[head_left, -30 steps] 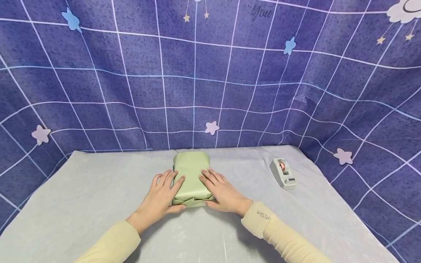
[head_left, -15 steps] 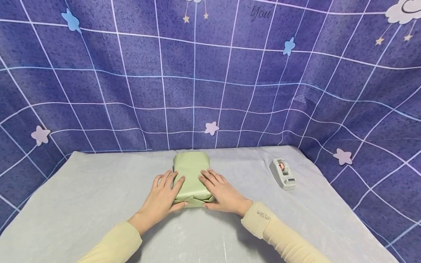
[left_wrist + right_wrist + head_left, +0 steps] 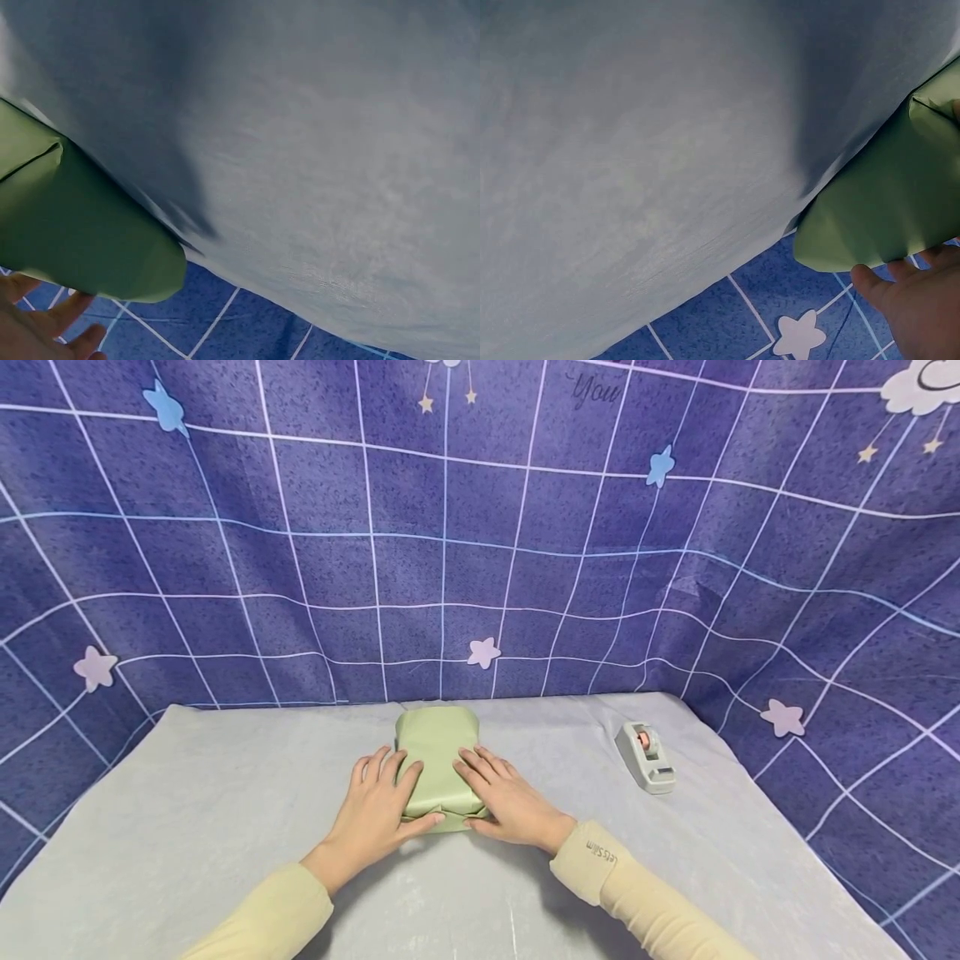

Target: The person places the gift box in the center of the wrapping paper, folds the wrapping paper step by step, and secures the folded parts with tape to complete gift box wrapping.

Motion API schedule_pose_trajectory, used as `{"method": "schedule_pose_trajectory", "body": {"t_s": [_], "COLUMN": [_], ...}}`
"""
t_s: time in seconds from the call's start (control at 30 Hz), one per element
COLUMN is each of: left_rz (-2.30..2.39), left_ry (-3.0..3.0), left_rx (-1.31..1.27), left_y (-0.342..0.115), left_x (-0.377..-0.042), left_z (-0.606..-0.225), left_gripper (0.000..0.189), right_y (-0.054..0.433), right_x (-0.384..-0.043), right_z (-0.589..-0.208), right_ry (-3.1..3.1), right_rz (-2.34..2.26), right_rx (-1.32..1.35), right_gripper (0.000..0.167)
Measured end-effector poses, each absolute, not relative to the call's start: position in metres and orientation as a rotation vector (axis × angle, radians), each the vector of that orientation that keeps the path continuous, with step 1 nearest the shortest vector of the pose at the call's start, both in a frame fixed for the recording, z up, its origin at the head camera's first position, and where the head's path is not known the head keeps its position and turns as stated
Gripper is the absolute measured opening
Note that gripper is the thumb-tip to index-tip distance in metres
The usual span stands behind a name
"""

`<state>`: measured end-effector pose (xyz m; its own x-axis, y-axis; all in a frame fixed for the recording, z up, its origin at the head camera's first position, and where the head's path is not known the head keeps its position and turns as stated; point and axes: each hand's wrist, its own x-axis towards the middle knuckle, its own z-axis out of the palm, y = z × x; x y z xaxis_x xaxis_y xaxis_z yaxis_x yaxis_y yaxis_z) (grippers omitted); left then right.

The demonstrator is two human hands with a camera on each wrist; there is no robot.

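**Operator:** Head view. State positions and hazards.

**Technician:** The parcel (image 3: pixel 437 764) lies flat on the worktop (image 3: pixel 225 793). The left grip (image 3: pixel 372 814) is spread along the parcel's left side, thumb across the flap (image 3: pixel 457 823) at its near end. The right grip (image 3: pixel 516 806) is spread along the right side, thumb at the same flap. The tape dispenser (image 3: pixel 647 758) stands to the parcel's right, well apart. No tape shows on the flap. Caution: if a thumb is lifted, the paper's stiffness would probably spring the flap up. Reaching for the dispenser would leave one grip to hold both ends of the fold.

**Operator:** Left wrist view?

**Technician:** A creased corner (image 3: pixel 54 154) shows on the parcel; fingers lie at its side. Whether they press or merely touch, I cannot tell. Uneven pressure here could skew the fold.

**Operator:** Right wrist view?

**Technician:** Fingers meet the parcel's side; another creased corner (image 3: pixel 919 105) shows at its end. Beyond the parcel hangs the curtain (image 3: pixel 705 307). Likely fault: pressing one side harder would slide the parcel sideways on the cloth and loosen the wrapping.
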<state>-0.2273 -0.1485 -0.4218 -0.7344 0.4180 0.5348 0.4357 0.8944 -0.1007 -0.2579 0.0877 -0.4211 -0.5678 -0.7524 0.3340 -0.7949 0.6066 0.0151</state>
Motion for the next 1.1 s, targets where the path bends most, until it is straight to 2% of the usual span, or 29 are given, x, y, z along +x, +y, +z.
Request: {"method": "schedule_pose_trajectory", "body": {"t_s": [0.27,0.6,0.83,1.1], "left_rz": [-0.059,-0.104,-0.177,-0.133], "left_ry": [-2.472,-2.502,-2.566,-2.507], "left_rx": [-0.598,-0.592,-0.621,-0.759], "left_y": [-0.146,-0.145,-0.151,-0.165], "left_x": [-0.23,-0.229,-0.23,-0.232], "left_z": [-0.422,-0.419,-0.417,-0.42], "left_gripper": [0.07,0.062,0.069,0.087], "right_y": [0.088,0.088,0.088,0.088], "right_x": [-0.257,-0.259,-0.258,-0.258], "right_z": [-0.421,-0.421,-0.419,-0.42], "right_ry": [-2.543,-2.574,-2.579,-2.563], "right_rz": [0.223,0.233,0.221,0.235], "right_rx": [1.262,1.259,1.262,1.272], "right_gripper": [0.077,0.092,0.089,0.088]}}
